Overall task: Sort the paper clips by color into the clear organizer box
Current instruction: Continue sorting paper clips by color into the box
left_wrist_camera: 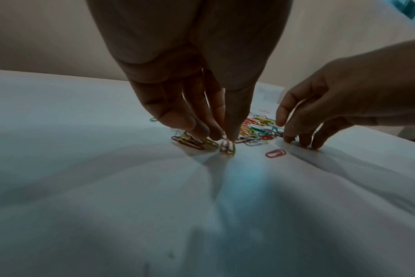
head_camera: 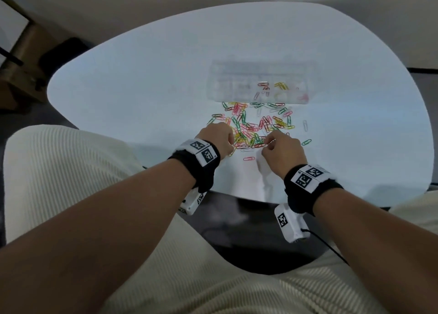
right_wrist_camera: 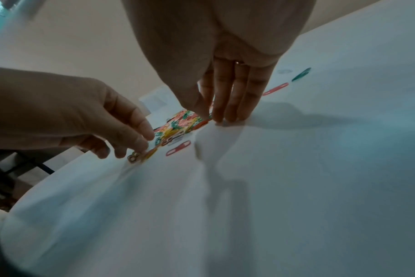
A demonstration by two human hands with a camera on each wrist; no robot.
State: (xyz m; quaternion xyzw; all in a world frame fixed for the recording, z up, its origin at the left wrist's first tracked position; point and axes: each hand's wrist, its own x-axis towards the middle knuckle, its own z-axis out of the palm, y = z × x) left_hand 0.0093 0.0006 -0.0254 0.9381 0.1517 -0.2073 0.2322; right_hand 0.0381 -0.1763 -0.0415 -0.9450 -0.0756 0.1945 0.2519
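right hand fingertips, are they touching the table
Touching: in the left wrist view the right hand has fingertips planted on the table, no gap visible.

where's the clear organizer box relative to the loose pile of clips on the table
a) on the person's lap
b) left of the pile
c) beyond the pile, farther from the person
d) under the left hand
c: in the head view the clear organizer box sits on the table just past the pile of paper clips, away from both hands.

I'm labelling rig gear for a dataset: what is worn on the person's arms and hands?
Both forearms are bare, with no sleeves. Each wrist carries a black fabric wristband topped by a white strip with two square black-and-white markers. Below each hangs a white boxy camera unit with its own marker; a thin black cable leaves the right one. A ring shows on the right hand.
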